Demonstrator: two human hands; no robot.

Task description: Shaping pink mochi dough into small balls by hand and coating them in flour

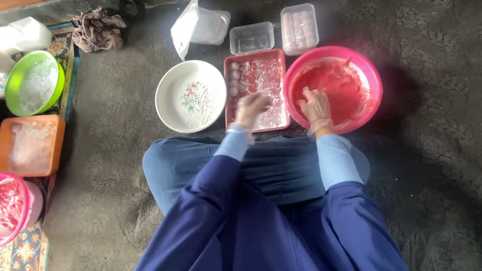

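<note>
The right hand [315, 108], in a clear glove, rests in the red batter of the pink bowl [371, 75] at the right, fingers loosely spread and gripping nothing. The left hand [251, 107], also gloved, hovers blurred over the floured red tray [261, 90] just left of the bowl, so I cannot tell its finger state; small dough balls [234, 79] line the tray's far left edge, and a white floral plate [191, 96] sits further left.

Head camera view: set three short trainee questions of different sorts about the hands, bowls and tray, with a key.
1. True or false: the right hand is inside the pink bowl.
2. The left hand is over which thing? A) white bowl B) red tray C) green bowl
3. What colour is the paste in the pink bowl?

Key: 1 true; 2 B; 3 red.
</note>
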